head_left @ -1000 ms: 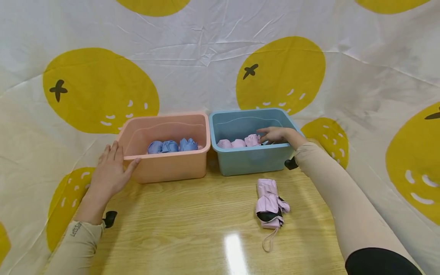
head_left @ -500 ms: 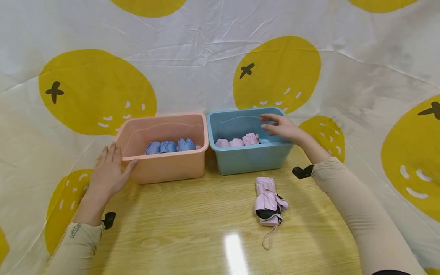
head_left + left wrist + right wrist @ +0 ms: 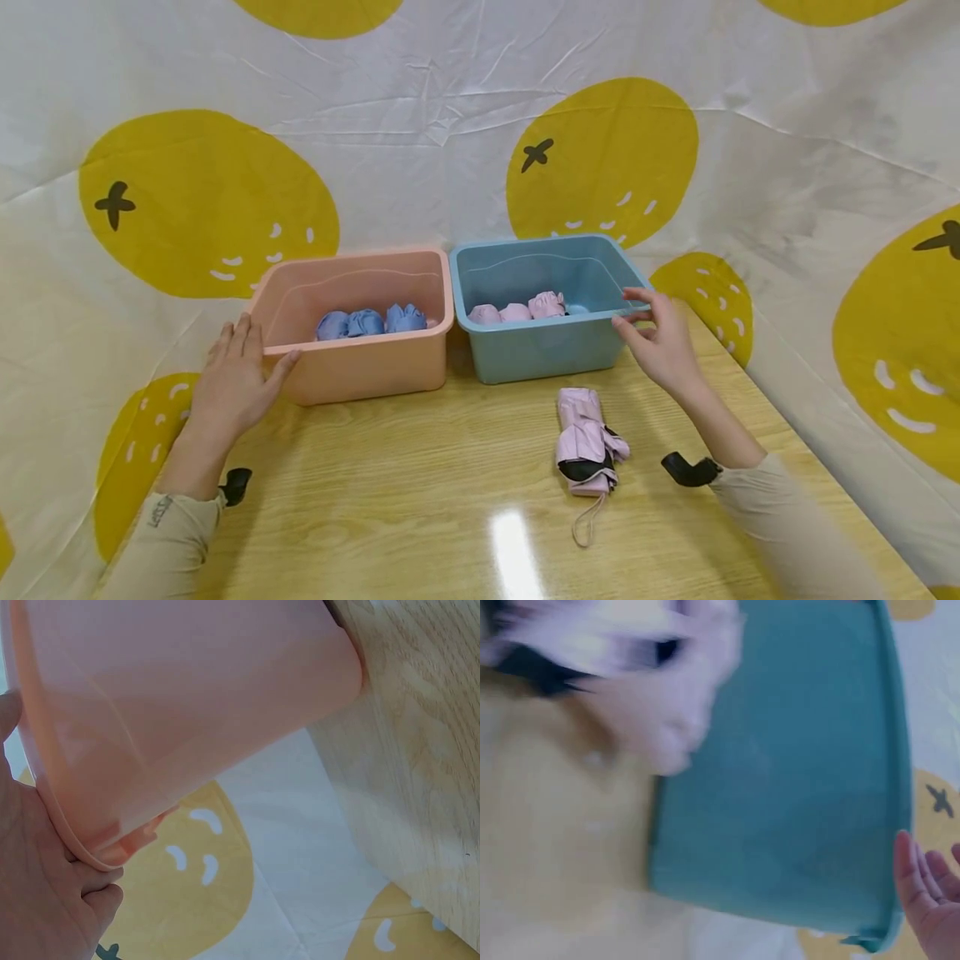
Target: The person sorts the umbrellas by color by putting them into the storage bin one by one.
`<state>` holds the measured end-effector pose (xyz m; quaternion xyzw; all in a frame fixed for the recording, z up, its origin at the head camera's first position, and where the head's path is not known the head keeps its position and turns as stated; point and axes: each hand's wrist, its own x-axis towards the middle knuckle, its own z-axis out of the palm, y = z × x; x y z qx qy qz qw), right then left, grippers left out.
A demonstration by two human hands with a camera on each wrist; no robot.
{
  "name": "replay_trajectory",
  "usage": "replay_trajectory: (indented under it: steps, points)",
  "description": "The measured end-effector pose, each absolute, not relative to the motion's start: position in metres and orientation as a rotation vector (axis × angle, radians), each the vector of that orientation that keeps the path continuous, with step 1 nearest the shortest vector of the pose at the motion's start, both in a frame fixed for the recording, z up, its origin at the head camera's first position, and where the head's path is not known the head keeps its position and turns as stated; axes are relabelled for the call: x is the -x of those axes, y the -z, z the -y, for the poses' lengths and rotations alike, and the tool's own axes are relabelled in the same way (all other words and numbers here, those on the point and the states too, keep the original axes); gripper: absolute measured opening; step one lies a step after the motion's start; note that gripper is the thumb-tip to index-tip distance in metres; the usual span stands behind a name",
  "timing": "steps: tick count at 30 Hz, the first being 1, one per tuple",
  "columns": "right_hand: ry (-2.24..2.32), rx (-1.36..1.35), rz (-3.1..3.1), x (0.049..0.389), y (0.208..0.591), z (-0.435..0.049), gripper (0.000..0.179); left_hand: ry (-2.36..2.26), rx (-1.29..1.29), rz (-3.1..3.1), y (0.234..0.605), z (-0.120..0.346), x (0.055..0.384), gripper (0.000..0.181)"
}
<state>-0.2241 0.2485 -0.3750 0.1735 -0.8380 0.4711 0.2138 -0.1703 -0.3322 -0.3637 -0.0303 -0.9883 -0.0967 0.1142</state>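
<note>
My left hand (image 3: 232, 383) rests on the front left corner of the pink bin (image 3: 367, 367), fingers along the left rim and thumb near the front. In the left wrist view, fingertips show at the rim of the pink bin (image 3: 225, 682). My right hand (image 3: 663, 346) is at the front right corner of the blue bin (image 3: 551, 352), thumb and fingers spread, holding nothing. A folded pink umbrella (image 3: 583, 433) with black lining and a wrist loop lies on the table before the blue bin. In the right wrist view, the umbrella (image 3: 660, 712) is blurred.
Rolled blue bundles (image 3: 366, 322) lie in the pink bin, and rolled pink bundles (image 3: 516, 312) in the blue bin. Both bins stand side by side on a wooden table (image 3: 390, 475), against a white cloth (image 3: 405, 100) printed with yellow fruit.
My right hand has come up out of the blue bin, away from the pink bundles, and moved right and toward me to its front right corner. The left hand stays at the pink bin.
</note>
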Motion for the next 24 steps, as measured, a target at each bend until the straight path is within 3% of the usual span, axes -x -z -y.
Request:
replay_trajectory:
  steps: [15, 24]
  points:
    - [-0.983, -0.586, 2.650, 0.175, 0.442, -0.240, 0.061, 0.299, 0.087, 2.902, 0.363, 0.331, 0.167, 0.095]
    - [-0.743, -0.609, 2.966, 0.167, 0.452, -0.222, 0.092, 0.297, 0.089, 2.899, 0.362, 0.330, 0.167, 0.096]
